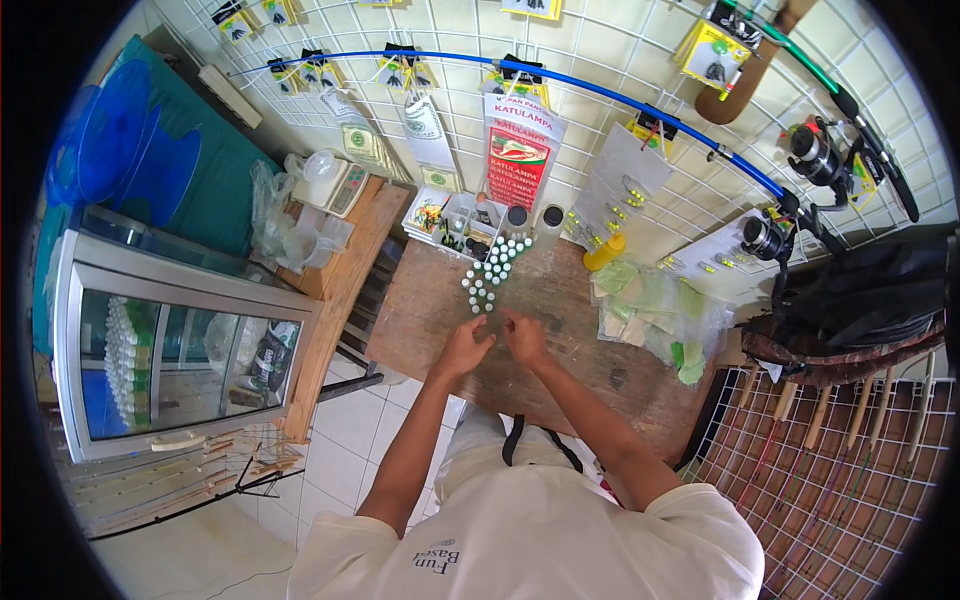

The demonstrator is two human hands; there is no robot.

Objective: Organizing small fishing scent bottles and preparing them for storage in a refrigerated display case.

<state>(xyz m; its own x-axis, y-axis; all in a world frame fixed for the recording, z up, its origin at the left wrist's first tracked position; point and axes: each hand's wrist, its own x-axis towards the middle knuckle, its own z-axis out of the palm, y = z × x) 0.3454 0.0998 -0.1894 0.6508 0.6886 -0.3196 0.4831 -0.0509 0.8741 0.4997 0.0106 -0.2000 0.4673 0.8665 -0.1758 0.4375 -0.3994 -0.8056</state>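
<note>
A wooden table (600, 370) is filling the middle of the scene, standing against a white wire grid wall (620, 60) on the far side. To the left, a glass-fronted cabinet (170, 350) is standing on the tiled floor, with rows of white bottles showing inside it. A blue fishing rod (560, 80) is arching across the grid, and two reels (790, 190) are hanging at the far right. On the right part of the table, clear bags (655, 310) with green pieces inside are lying in a loose heap, and a yellow bottle (604, 252) is standing just beyond them. A compartmented tray (445, 215) is sitting at the table's far edge.

A cluster of small white bottles with green caps (492, 272) is standing in rows from the tray toward the near side, ending just beyond the hands.

The left hand (463, 347) is curling partly closed, fingers bent toward the right hand; whether it is pinching anything cannot be told. The right hand (524, 337) is likewise half closed, its fingertips meeting near the left hand's over the tabletop. Any item between them is too small to make out. Both hands are hovering close together just near of the nearest bottles.
</note>
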